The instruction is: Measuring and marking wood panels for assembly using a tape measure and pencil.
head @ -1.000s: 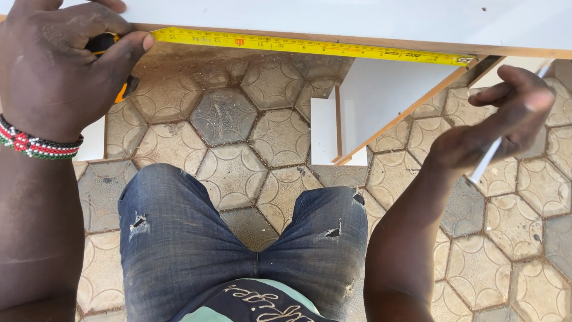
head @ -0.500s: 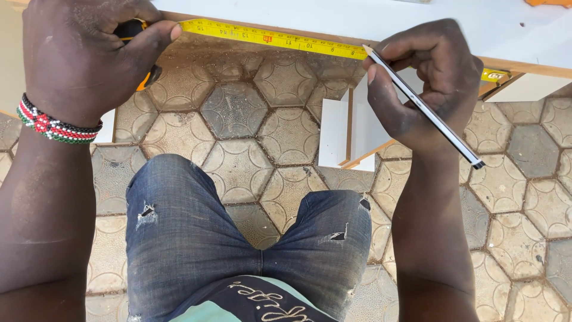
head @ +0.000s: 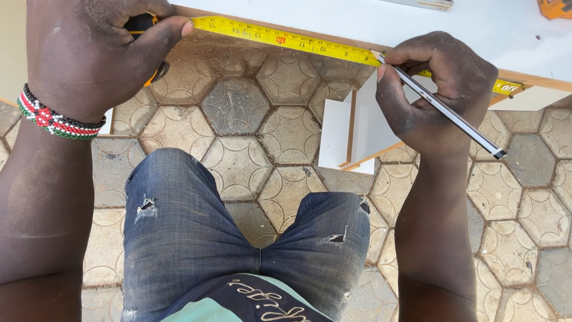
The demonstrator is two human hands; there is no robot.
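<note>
Both hands work along the near edge of a white board [head: 369, 21] that spans the top of the view. At eleven o'clock the left hand [head: 89, 53] is clenched around the body of a tape measure [head: 140, 27], thumb pressed to where the yellow tape blade [head: 286, 39] leaves it; a beaded wristband [head: 53, 119] circles that wrist. The blade runs along the board's edge toward two o'clock. At one o'clock the right hand [head: 435, 95] grasps a pencil [head: 444, 110], its tip touching the blade at the board's edge, its shaft slanting down toward three o'clock and crossing over the fingers. Beneath the board, at the centre, smaller white panels [head: 336, 134] stand on the hexagonal paving [head: 238, 110]. Torn denim shorts [head: 238, 238] fill six o'clock. An orange tool [head: 557, 7] shows at the top right corner.
</note>
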